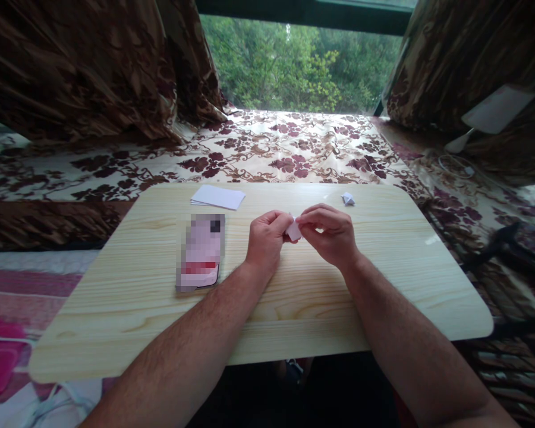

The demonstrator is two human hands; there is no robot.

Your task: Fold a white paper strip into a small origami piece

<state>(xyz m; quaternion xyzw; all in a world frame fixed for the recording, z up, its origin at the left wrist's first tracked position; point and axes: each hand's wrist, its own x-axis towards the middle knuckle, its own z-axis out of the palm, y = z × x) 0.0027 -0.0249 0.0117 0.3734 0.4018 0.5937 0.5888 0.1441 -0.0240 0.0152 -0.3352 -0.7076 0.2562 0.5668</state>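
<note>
Over the middle of a light wooden table [116,309], my left hand [266,236] and my right hand [330,230] meet. Both pinch a small folded piece of white paper [293,229] between fingertips, held just above the tabletop. A thin stack of white paper sheets [217,197] lies at the far left of the table. A small folded white paper figure [348,199] sits at the far right edge. A phone [201,252] lies flat to the left of my left hand.
A floral cloth [267,151] covers the ledge behind the table, below a window with green trees. Brown patterned curtains [71,65] hang on both sides. A white cable [457,163] lies at the right. Pink fabric [0,356] is at the lower left.
</note>
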